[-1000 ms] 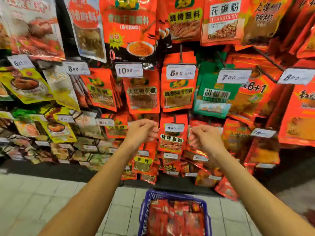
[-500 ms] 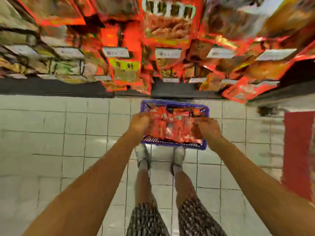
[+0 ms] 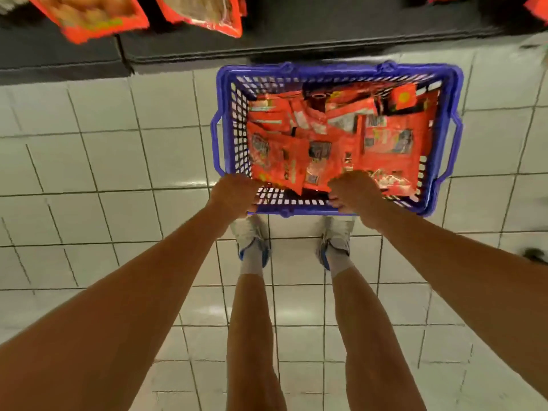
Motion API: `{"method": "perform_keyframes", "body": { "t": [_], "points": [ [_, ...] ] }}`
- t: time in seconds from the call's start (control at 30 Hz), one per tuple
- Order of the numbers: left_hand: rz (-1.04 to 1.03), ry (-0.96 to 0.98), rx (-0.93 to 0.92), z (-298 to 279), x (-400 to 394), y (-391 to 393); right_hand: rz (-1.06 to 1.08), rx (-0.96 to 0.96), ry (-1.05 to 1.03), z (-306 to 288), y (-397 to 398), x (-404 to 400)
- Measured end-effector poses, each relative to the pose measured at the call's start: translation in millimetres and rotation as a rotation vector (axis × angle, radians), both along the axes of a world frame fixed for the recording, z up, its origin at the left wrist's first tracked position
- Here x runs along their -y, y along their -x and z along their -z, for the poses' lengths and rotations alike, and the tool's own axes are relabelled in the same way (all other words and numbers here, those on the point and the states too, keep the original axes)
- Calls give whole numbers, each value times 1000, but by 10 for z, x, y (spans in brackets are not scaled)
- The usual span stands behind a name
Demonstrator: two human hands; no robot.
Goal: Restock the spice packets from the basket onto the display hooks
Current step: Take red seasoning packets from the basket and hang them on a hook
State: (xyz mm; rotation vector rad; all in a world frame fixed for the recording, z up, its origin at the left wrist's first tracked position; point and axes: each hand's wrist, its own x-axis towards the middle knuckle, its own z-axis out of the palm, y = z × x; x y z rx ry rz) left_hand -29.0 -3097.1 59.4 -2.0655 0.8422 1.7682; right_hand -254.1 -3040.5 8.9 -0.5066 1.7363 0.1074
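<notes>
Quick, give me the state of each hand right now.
Left hand: fingers curled at the near rim of the basket; grip cannot be told.
Right hand: fingers curled at the near rim beside the spice packets; grip cannot be told.

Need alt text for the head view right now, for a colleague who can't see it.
Both hands, left hand and right hand, reach down to the near rim of a blue basket full of red spice packets on a white tiled floor. Whether either hand grips a packet is unclear.
</notes>
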Motion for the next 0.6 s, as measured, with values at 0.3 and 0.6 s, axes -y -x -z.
{"method": "perform_keyframes", "body": {
  "t": [0.3,0.6],
  "points": [
    [243,113,58,744,-255,-155,242,-36,151,807,-702,277],
    [595,656,-77,769,-420,-195,787,458,-62,156,-467,103]
  ]
}}
